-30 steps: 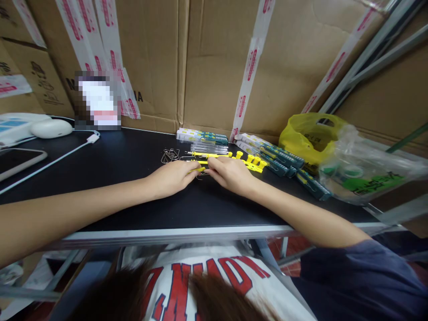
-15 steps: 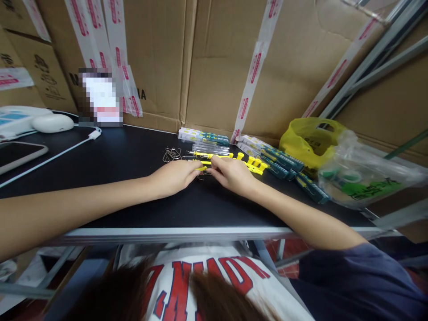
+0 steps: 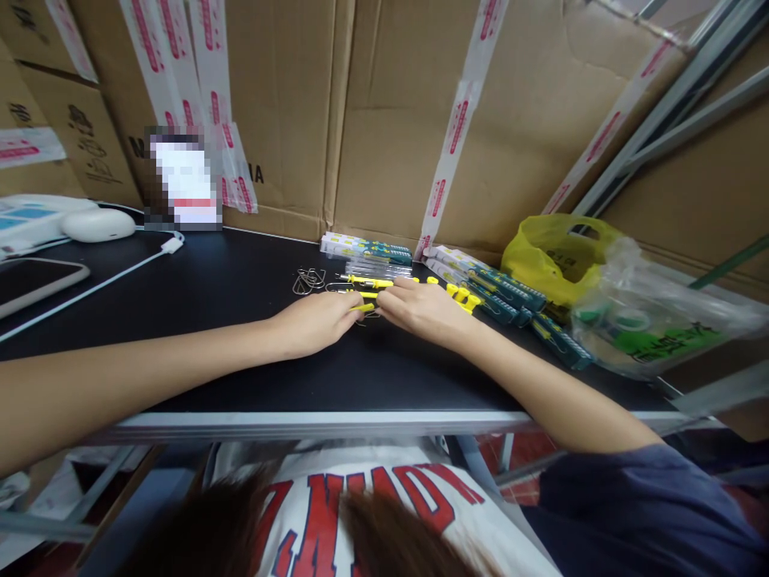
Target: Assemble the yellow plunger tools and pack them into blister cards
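Note:
My left hand and my right hand meet on the black table, fingers curled together round a small yellow tool. Only its yellow end shows between the fingertips. More yellow tools lie just behind my right hand, one long one farther back. Several bent wire clips rest to the left of them.
Green and white packets lie against the cardboard boxes at the back, more packets at the right. A yellow bag and a clear plastic bag stand at right. A phone, cable and white device are at left.
Both hands stay together over the yellow tool; my right hand has shifted slightly back, covering more of the yellow tools behind it. The view has tilted a little.

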`<state>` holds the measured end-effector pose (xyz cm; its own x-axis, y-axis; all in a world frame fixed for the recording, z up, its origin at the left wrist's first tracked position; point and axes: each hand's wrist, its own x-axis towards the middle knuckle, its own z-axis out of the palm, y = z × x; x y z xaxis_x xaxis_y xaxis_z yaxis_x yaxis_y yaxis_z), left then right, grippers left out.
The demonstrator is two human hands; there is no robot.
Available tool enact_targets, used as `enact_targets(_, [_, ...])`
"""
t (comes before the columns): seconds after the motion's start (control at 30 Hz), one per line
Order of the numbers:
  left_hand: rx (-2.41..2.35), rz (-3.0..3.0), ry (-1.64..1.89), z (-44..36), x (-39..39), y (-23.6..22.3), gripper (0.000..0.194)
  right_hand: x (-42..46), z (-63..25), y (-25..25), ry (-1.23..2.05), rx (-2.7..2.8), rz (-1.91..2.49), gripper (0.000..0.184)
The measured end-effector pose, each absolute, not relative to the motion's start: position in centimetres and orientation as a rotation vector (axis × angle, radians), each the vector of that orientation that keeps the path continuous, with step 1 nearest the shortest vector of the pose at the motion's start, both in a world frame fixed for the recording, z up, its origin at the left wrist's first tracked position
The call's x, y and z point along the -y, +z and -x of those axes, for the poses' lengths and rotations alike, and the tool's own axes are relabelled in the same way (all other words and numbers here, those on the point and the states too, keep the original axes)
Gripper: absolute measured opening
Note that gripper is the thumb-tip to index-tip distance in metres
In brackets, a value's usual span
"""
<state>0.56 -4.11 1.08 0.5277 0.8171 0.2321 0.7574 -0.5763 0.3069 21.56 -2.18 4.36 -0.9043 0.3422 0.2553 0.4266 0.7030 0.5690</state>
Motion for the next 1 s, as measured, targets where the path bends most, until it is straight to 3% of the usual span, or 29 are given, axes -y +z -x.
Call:
enact_targets(0.2, [-1.332,-2.604,0.513,-0.6,4.3,1.3,0.028,2.2,-21.5,4.1,-0.916,2.791,0.642,0.024])
enact_targets(0.43, [-1.288,-2.612,0.641,-0.4,4.2,1.3,0.033,2.1,-21.3,3.4,-0.894,2.758,0.787,0.029])
enact_targets(1.0, [-1.382,-2.616,0.506,-0.6,4.5,1.6,0.034,2.4,-20.8,2.4,-1.012,2.729,0.847,0.026])
